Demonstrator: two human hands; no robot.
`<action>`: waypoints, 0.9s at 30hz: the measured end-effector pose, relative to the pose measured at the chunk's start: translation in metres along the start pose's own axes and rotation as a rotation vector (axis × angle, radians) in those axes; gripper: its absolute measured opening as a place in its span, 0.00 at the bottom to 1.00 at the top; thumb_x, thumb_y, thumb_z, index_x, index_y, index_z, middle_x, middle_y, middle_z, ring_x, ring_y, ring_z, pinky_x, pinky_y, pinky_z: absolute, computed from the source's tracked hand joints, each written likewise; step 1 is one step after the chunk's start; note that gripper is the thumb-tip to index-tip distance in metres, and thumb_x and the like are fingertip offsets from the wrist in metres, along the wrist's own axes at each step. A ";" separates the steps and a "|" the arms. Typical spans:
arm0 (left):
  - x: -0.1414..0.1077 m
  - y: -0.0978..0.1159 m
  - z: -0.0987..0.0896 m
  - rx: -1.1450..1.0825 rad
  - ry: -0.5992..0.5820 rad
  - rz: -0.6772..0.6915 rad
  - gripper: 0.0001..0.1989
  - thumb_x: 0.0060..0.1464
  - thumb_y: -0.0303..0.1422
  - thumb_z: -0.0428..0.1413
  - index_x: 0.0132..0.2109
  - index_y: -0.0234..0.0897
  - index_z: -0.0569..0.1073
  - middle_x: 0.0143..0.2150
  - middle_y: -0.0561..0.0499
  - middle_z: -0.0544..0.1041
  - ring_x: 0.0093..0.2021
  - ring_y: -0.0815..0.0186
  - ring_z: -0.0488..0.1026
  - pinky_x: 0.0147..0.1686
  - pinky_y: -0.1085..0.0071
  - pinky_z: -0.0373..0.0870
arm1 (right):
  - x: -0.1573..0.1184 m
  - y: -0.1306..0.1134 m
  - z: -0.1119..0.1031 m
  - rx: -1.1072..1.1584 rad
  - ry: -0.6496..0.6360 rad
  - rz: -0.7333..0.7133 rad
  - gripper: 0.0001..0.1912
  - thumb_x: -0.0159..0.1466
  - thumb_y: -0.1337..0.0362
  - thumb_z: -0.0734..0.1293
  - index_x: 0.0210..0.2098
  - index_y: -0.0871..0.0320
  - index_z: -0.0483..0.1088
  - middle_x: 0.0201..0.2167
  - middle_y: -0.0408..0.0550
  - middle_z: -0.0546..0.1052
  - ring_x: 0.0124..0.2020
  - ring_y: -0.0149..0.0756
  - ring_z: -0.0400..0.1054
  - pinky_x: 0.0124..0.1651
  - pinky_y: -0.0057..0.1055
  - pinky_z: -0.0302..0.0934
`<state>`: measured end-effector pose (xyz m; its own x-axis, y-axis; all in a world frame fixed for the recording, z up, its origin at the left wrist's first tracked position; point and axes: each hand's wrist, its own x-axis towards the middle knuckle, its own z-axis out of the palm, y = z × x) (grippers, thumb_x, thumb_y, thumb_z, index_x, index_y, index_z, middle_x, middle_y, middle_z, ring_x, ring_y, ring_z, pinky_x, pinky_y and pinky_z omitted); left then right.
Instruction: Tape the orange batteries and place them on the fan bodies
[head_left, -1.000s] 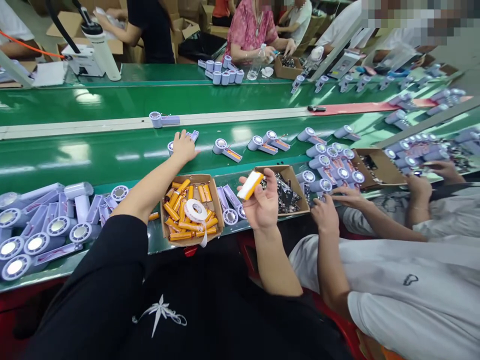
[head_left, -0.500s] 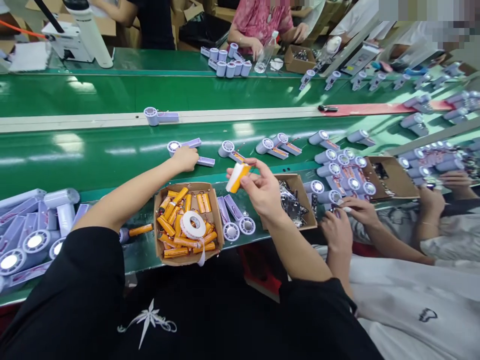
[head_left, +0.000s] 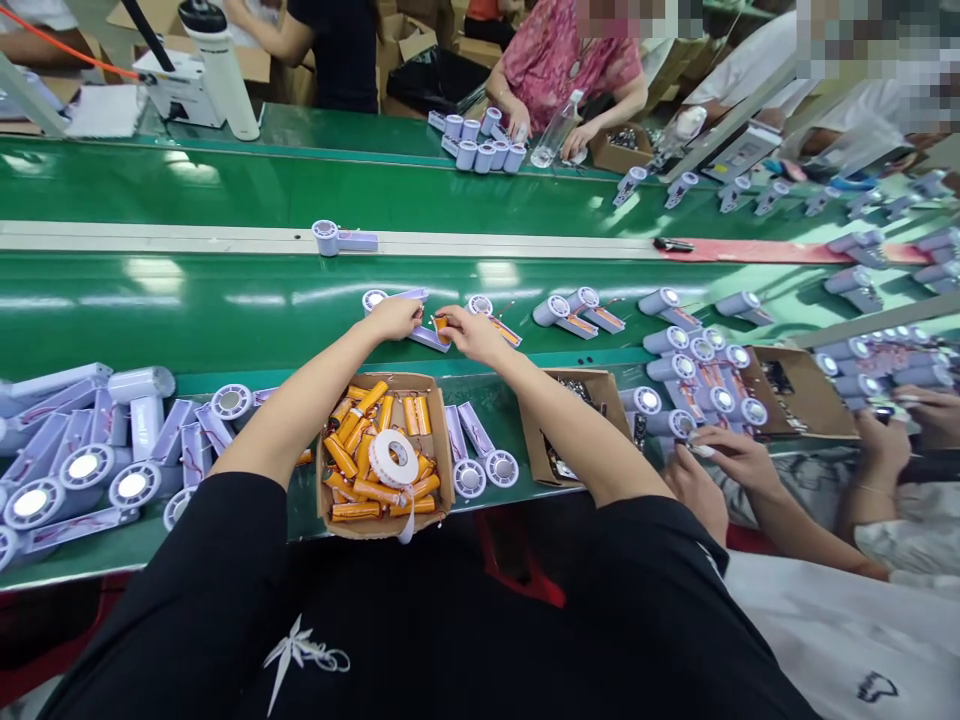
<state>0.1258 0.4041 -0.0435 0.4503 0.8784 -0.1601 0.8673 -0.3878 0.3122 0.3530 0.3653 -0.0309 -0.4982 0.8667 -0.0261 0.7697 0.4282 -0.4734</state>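
My right hand [head_left: 471, 332] pinches an orange battery pack [head_left: 441, 326] at the open handle of a lilac fan housing [head_left: 430, 339] on the green belt. Close beside it, my left hand [head_left: 399, 318] is closed over that housing, its fingertips pressed together; what they grip is hidden. A second lilac fan housing [head_left: 374, 299] lies just behind my left hand. Below my arms stands a cardboard box [head_left: 448, 478] of orange battery packs [head_left: 360, 440], with a roll of white tape [head_left: 393, 458] on top.
Several lilac housings [head_left: 86, 465] are heaped at left. Two housings [head_left: 485, 470] lie right of the battery box, before a box of small dark parts [head_left: 536, 430]. More housings [head_left: 568, 311] line the belt. A co-worker's hands [head_left: 720, 465] work at right; people sit across.
My right hand has moved forward and left, bringing the battery pack from mid-air to the housing's handle. My left hand stays at the housings. The whole view has shifted slightly.
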 end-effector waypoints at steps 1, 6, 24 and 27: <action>0.001 0.001 0.002 -0.012 0.004 -0.002 0.17 0.67 0.35 0.55 0.57 0.37 0.82 0.54 0.40 0.86 0.56 0.51 0.81 0.57 0.63 0.73 | 0.000 0.001 0.002 -0.054 -0.030 -0.004 0.26 0.75 0.64 0.63 0.70 0.63 0.71 0.58 0.61 0.85 0.50 0.49 0.81 0.57 0.40 0.70; 0.006 0.005 0.007 -0.045 0.008 -0.020 0.18 0.70 0.34 0.53 0.59 0.33 0.81 0.56 0.36 0.85 0.57 0.50 0.81 0.59 0.60 0.73 | 0.001 -0.004 0.012 -0.287 -0.179 -0.021 0.26 0.80 0.59 0.62 0.73 0.58 0.70 0.54 0.61 0.87 0.49 0.51 0.82 0.54 0.38 0.68; -0.239 0.043 0.000 0.025 -0.086 0.601 0.17 0.65 0.37 0.67 0.59 0.42 0.81 0.61 0.44 0.83 0.67 0.50 0.74 0.69 0.55 0.71 | -0.204 -0.091 -0.030 0.393 0.076 -0.048 0.16 0.73 0.51 0.72 0.53 0.51 0.86 0.47 0.48 0.90 0.44 0.43 0.84 0.48 0.38 0.76; -0.279 0.044 0.015 0.098 0.031 0.536 0.15 0.69 0.26 0.59 0.58 0.41 0.82 0.61 0.42 0.83 0.67 0.50 0.75 0.68 0.52 0.74 | -0.238 -0.131 0.005 0.469 -0.016 0.095 0.17 0.72 0.51 0.73 0.53 0.54 0.85 0.38 0.47 0.89 0.33 0.38 0.82 0.40 0.33 0.72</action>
<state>0.0411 0.1379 0.0007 0.8296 0.5577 0.0258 0.5342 -0.8064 0.2538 0.3687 0.1020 0.0330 -0.4431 0.8909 -0.0999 0.5508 0.1826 -0.8144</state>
